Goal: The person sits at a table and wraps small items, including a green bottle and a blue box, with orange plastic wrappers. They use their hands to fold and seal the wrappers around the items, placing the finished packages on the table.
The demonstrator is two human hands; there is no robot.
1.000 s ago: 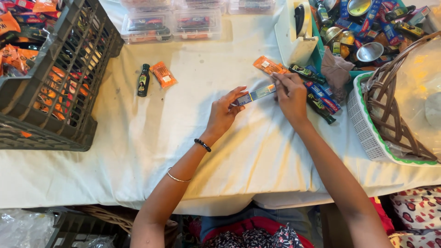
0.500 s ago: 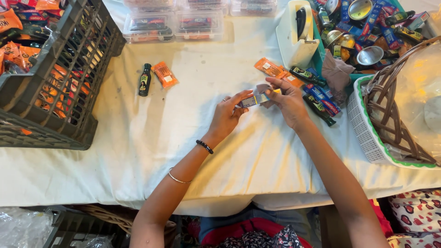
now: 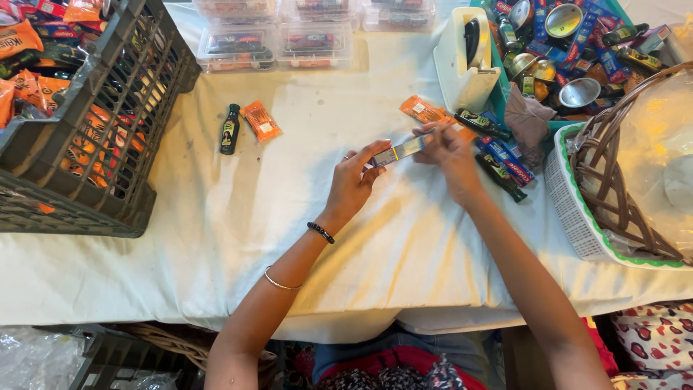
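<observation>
Nearest the camera, both forearms reach out over the white cloth-covered surface (image 3: 238, 217), the left wrist wearing a dark bead bracelet (image 3: 320, 232) and a thin bangle (image 3: 280, 280). The left hand (image 3: 355, 184) is pinched with thumb and fingertips on the near end of a small flat box (image 3: 399, 151), pale with a yellow patch, held just above the cloth; the right hand (image 3: 449, 148) is closed on its far end. The box looks light and stiff, thin card that would likely dent if squeezed flat, so the narrow ends or long edges seem the safest grip. Just beyond the right hand lie orange packets (image 3: 422, 110) and slim blue boxes (image 3: 505, 155). Farther left, a small dark bottle (image 3: 229, 129) sits beside an orange sachet (image 3: 260, 120). At the far edges stand a grey crate (image 3: 123, 130) and a wicker basket (image 3: 621, 180).
</observation>
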